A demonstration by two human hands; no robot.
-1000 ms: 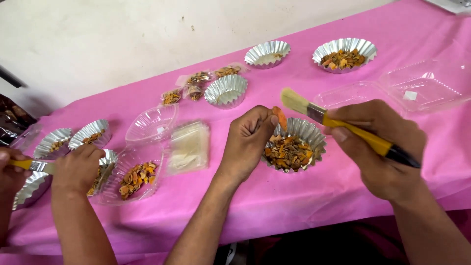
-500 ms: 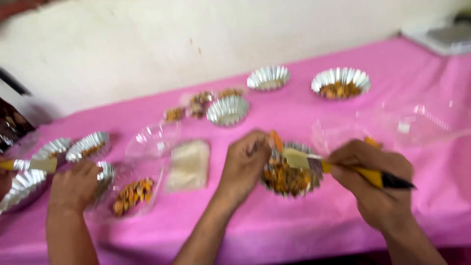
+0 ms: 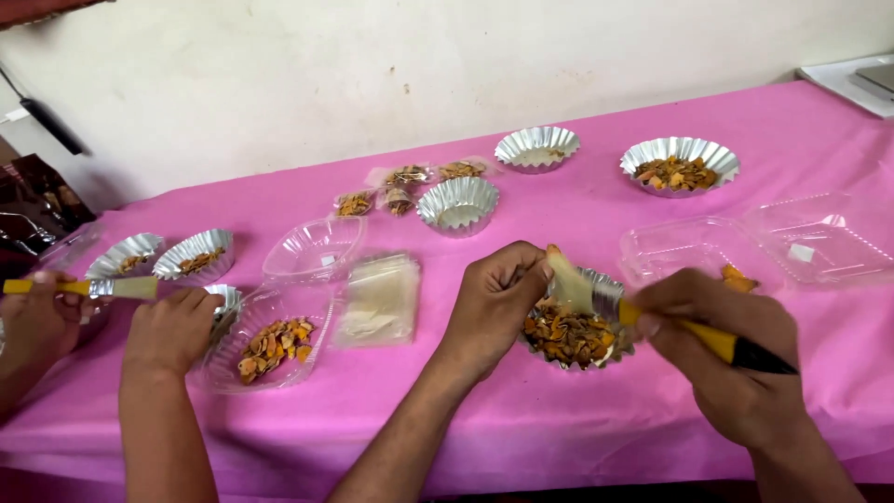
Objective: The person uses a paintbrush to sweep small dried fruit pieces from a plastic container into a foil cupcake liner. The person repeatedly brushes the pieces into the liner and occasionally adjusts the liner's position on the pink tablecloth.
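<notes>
One fluted foil cup (image 3: pixel 577 335), filled with orange-brown dried pieces, sits on the pink table (image 3: pixel 521 419) directly before the person, between both hands. Left hand (image 3: pixel 494 303): fingers curled together on the cup's left rim, touching it. Right hand (image 3: pixel 736 359): fingers clamped around one brush (image 3: pixel 652 321) with a yellow and black handle; its pale bristles lie over the cup's contents.

Clear plastic clamshell box (image 3: pixel 745 247), one, open, just beyond the right hand, with a single orange piece (image 3: pixel 736 277) at its near edge.

Further foil cups on the far side of the table, three: one holding orange pieces (image 3: pixel 680 166) at far right, one nearly empty (image 3: pixel 536 147), one empty (image 3: pixel 458 203) at centre. Small clear packets of dried pieces (image 3: pixel 405 184), about four, lie beside that central cup.

One flat stack of clear bags (image 3: pixel 380 300) lies left of the left hand. One more open clamshell (image 3: pixel 279 340) sits next to it, its near half holding orange pieces and its far half bare.

A second person's hands, two, work at the left: one hand (image 3: pixel 172 326) rests by that clamshell, the other (image 3: pixel 33 326) grips a second yellow-handled brush (image 3: pixel 84 287). Foil cups near them, at least three (image 3: pixel 191 253); those under the hands are partly hidden, so the exact count cannot be told.
</notes>
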